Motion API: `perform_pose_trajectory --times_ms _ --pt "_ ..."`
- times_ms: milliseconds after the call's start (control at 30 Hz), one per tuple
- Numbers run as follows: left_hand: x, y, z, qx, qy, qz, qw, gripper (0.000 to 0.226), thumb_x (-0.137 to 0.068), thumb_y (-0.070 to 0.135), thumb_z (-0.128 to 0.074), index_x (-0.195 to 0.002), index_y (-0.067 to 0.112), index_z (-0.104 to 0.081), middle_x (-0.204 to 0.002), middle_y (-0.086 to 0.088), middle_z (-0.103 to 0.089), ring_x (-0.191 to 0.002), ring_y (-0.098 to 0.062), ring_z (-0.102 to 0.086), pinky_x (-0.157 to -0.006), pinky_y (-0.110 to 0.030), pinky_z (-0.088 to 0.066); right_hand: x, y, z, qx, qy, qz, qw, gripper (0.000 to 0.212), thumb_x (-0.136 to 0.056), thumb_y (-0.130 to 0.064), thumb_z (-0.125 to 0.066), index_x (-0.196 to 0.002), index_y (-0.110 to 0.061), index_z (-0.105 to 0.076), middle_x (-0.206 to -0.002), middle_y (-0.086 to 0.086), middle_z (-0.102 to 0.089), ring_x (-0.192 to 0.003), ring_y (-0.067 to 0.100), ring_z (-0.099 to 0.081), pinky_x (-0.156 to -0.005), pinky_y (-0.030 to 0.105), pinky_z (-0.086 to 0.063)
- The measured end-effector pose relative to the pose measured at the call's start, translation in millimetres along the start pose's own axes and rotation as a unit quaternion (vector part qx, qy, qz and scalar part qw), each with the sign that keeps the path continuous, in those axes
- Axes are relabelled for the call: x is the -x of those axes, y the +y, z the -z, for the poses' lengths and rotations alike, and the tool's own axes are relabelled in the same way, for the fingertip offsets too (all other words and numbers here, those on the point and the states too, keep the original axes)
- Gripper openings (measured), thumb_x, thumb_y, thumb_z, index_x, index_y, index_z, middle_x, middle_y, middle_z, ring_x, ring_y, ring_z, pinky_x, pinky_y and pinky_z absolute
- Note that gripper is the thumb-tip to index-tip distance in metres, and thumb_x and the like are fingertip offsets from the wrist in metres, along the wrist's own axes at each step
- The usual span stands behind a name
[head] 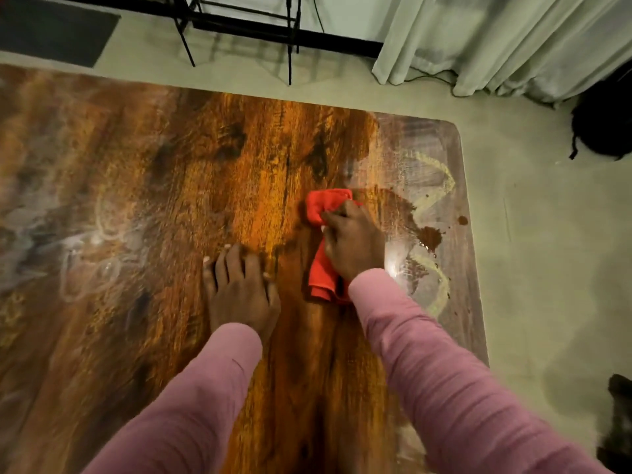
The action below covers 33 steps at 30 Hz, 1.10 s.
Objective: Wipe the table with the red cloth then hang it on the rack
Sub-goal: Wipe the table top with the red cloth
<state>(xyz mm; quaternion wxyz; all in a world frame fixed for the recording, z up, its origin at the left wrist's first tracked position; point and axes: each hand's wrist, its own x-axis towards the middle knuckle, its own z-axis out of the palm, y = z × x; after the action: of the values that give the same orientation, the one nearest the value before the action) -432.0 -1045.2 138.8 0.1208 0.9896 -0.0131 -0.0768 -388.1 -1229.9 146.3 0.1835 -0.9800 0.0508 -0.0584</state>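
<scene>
Gripping the red cloth (325,205), your right hand (352,242) has its fingers curled round a bunched part and presses it down on the bench (164,172). The loose end of the cloth trails back under your wrist. Your left hand (239,292) lies flat just beside, fingers straight, bracing on the wood and holding nothing.

You are in the wiping step, by my reading. The middle strip of the bench looks glossy and clean. A brown spill (429,237) with stray drops sits near the cloth on its right, and pale zigzag marks (436,200) run along the right edge. Whitish smears (99,241) cover the left part.

The next move likely calls for a firm sweep right across the spill and marks, with the pad kept flat so liquid is not pushed off the edge, then a pass over the left. Hanging is not yet due. A black metal frame (239,18) stands on the floor beyond the far edge and may be the rack.
</scene>
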Motion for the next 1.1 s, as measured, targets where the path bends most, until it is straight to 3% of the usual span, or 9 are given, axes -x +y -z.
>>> perform_pose_trajectory --times_ms 167,233,300,533,667,767,833,1000,1100 --pt "-68.7 55.8 -6.6 0.039 0.008 -0.096 0.995 0.050 -0.098 0.034 -0.024 -0.147 0.022 -0.029 -0.160 -0.006 -0.013 -0.148 -0.026 -0.004 -0.119 -0.043 0.001 -35.2 54.0 23.3 0.027 0.084 -0.272 0.958 0.017 -0.080 -0.021 -0.062 -0.096 -0.018 -0.070 -0.118 0.011 -0.056 -0.104 0.035 -0.055 -0.081 0.040 -0.049" --pt "-89.2 68.4 -13.9 0.038 0.004 -0.092 0.995 0.051 -0.100 0.036 -0.022 -0.149 0.023 -0.023 -0.161 -0.004 -0.009 -0.148 -0.025 0.000 -0.119 -0.041 0.002 -51.5 49.4 21.0 0.011 0.109 -0.311 0.944 0.013 -0.079 -0.019 -0.064 -0.090 -0.017 -0.070 -0.115 0.012 -0.056 -0.103 0.036 -0.057 -0.081 0.042 -0.050" --pt "-97.1 72.7 -20.0 0.015 0.003 -0.083 0.996 0.053 -0.100 0.036 -0.018 -0.151 0.022 -0.018 -0.161 -0.005 -0.007 -0.148 -0.024 0.001 -0.119 -0.042 0.003 -59.8 32.5 12.3 -0.009 0.107 -0.285 0.952 0.013 -0.077 -0.018 -0.065 -0.089 -0.019 -0.071 -0.114 0.008 -0.057 -0.103 0.033 -0.056 -0.082 0.040 -0.049" --pt "-94.9 70.5 -29.2 -0.019 0.012 -0.083 0.996 0.057 -0.097 0.035 -0.013 -0.152 0.022 -0.014 -0.161 -0.005 -0.007 -0.148 -0.024 0.000 -0.119 -0.043 0.000 -63.4 40.1 4.2 -0.023 0.017 -0.007 1.000 0.021 -0.085 -0.020 -0.061 -0.103 -0.018 -0.072 -0.106 0.006 -0.060 -0.099 0.028 -0.054 -0.078 0.035 -0.048" --pt "-96.0 70.7 -28.6 -0.020 0.004 -0.082 0.996 0.059 -0.095 0.038 -0.006 -0.153 0.024 -0.009 -0.162 -0.003 -0.002 -0.148 -0.023 0.004 -0.119 -0.042 0.003 -95.0 93.4 21.9 -0.016 0.124 -0.203 0.971 0.019 -0.084 -0.018 -0.059 -0.097 -0.023 -0.072 -0.118 0.002 -0.060 -0.104 0.027 -0.058 -0.082 0.029 -0.042" --pt "-100.1 71.9 -28.7 -0.027 0.006 -0.079 0.997 0.061 -0.093 0.040 -0.001 -0.152 0.025 -0.007 -0.161 -0.002 0.000 -0.148 -0.022 0.005 -0.119 -0.041 0.005 -123.5 90.7 18.2 -0.032 0.165 -0.289 0.943 0.017 -0.077 -0.016 -0.062 -0.092 -0.019 -0.070 -0.112 0.006 -0.063 -0.101 0.032 -0.060 -0.086 0.040 -0.050" --pt "-100.2 72.6 -29.1 -0.028 0.006 -0.078 0.997 0.061 -0.093 0.039 -0.003 -0.152 0.025 -0.007 -0.161 -0.002 0.000 -0.148 -0.022 0.005 -0.119 -0.041 0.005 -133.9 68.0 6.7 -0.039 0.145 -0.254 0.955 0.017 -0.076 -0.017 -0.066 -0.091 -0.022 -0.071 -0.113 0.004 -0.061 -0.101 0.029 -0.059 -0.087 0.040 -0.049" --pt "-99.4 71.9 -27.8 -0.035 -0.003 -0.080 0.996 0.061 -0.094 0.039 -0.004 -0.153 0.025 -0.005 -0.161 -0.002 0.002 -0.147 -0.021 0.009 -0.119 -0.040 0.007 -140.0 42.9 -8.6 -0.061 0.033 -0.036 0.997 0.022 -0.085 -0.019 -0.064 -0.105 -0.017 -0.071 -0.116 0.007 -0.059 -0.108 0.029 -0.053 -0.090 0.042 -0.049" --pt "-99.0 70.7 -26.7 -0.023 -0.003 -0.087 0.996 0.060 -0.094 0.040 -0.002 -0.153 0.026 -0.003 -0.161 -0.001 0.004 -0.147 -0.021 0.010 -0.119 -0.041 0.006 -152.8 76.5 9.0 -0.008 0.057 -0.118 0.991 0.020 -0.086 -0.023 -0.061 -0.104 -0.021 -0.071 -0.116 0.005 -0.059 -0.105 0.028 -0.058 -0.086 0.036 -0.047"
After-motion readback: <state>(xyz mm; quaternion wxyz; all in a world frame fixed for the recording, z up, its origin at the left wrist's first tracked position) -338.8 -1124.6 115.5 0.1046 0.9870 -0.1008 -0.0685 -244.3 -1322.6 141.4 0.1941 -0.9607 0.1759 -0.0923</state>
